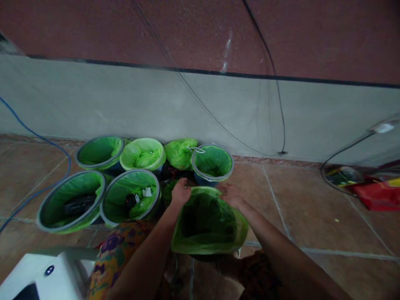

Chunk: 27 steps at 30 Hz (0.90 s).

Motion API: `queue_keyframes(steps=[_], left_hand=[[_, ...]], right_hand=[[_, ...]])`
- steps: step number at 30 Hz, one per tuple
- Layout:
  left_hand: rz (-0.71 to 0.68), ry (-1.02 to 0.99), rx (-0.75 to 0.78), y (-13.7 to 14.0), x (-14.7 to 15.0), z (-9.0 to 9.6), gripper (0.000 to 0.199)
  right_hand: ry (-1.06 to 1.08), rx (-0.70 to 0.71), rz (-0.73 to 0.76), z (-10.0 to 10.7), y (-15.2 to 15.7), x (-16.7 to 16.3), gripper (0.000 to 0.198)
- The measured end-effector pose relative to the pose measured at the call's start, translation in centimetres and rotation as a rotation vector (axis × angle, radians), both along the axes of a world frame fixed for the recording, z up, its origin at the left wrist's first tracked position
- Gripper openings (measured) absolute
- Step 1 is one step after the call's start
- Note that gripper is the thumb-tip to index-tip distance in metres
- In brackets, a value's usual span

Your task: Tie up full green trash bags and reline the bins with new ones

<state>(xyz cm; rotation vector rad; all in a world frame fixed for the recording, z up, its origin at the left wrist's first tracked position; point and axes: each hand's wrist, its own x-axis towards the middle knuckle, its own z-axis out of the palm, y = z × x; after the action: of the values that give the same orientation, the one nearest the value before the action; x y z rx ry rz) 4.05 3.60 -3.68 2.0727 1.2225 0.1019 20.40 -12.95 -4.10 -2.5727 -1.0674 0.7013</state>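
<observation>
Between my legs stands a bin lined with a green bin liner (pixel 209 246), its wide mouth facing up and its inside dark. My left hand (pixel 181 192) is closed on the liner's edge at the far left of the rim. At the far right of the rim, my right hand (pixel 231 195) has its fingers curled over the same edge; they are slightly blurred. The liner hides most of the bin below it. Just beyond my hands, a grey-rimmed bin (pixel 213 164) with a green liner stands near the wall.
Several green-lined bins (pixel 131 196) cluster to the left, some holding bags or scraps. A tied green bag (pixel 179 154) sits among them. A blue hose (pixel 46 139) crosses the floor at left. A white appliance (pixel 53 271) is near lower left; a red item (pixel 375 193) lies at right.
</observation>
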Motion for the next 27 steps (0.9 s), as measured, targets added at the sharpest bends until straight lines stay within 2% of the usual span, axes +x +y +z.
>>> queue_keyframes(steps=[4, 8, 11, 15, 23, 27], left_hand=[[-0.161, 0.036, 0.09, -0.5, 0.4, 0.3, 0.049], [-0.219, 0.083, 0.159, -1.0, 0.7, -0.6, 0.03], [-0.162, 0.067, 0.161, -0.7, 0.9, -1.3, 0.025], [-0.077, 0.038, 0.081, 0.2, 1.4, -1.9, 0.023], [0.107, -0.026, -0.128, 1.6, 2.1, -4.6, 0.024], [0.1, 0.012, -0.159, 2.4, 2.1, -5.6, 0.02]], right_hand=[[-0.007, 0.043, -0.031, -0.9, 0.7, -0.6, 0.027], [0.004, 0.042, -0.083, -1.3, 1.5, -0.8, 0.025], [0.013, 0.042, -0.108, -1.2, 2.1, -0.9, 0.025], [0.041, 0.048, -0.124, -1.6, 2.8, -0.9, 0.025], [0.08, 0.055, -0.196, -4.1, 4.0, 0.1, 0.025], [0.122, 0.053, -0.201, -5.2, 3.9, 0.7, 0.025]])
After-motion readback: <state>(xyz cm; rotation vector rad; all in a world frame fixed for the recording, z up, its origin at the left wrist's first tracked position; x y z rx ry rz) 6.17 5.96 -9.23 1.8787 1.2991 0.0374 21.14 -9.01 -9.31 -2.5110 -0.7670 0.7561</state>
